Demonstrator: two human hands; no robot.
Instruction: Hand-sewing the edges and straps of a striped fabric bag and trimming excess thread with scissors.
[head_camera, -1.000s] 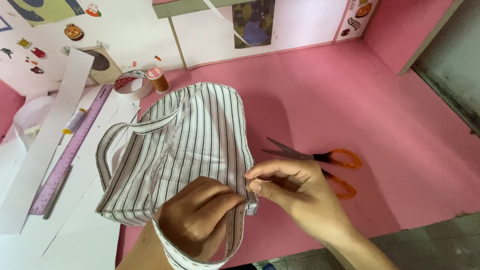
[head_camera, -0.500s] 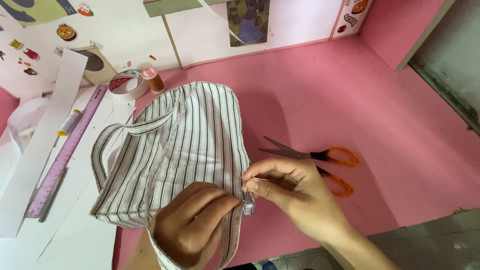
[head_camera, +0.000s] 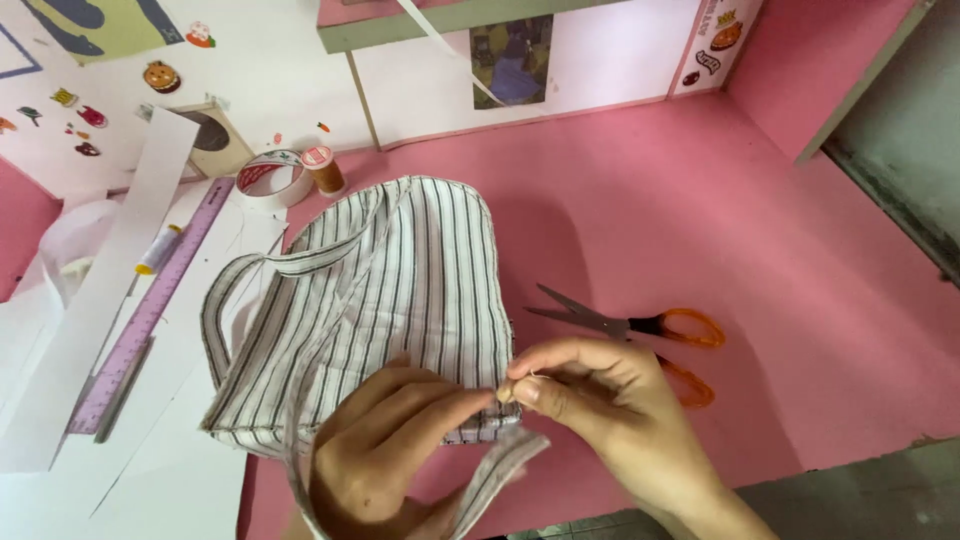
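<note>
Under both hands lies a striped bag (head_camera: 380, 300): the left hand (head_camera: 385, 455) presses its corner flat while the right hand (head_camera: 590, 400) pinches something tiny there, scissors (head_camera: 640, 330) just beyond.

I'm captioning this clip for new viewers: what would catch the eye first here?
The striped bag lying mid-table on the pink surface, with the left hand and right hand pinching together at its lower right corner. Just right of it, orange-handled scissors lie open; a purple ruler and tape roll sit at left.
</note>
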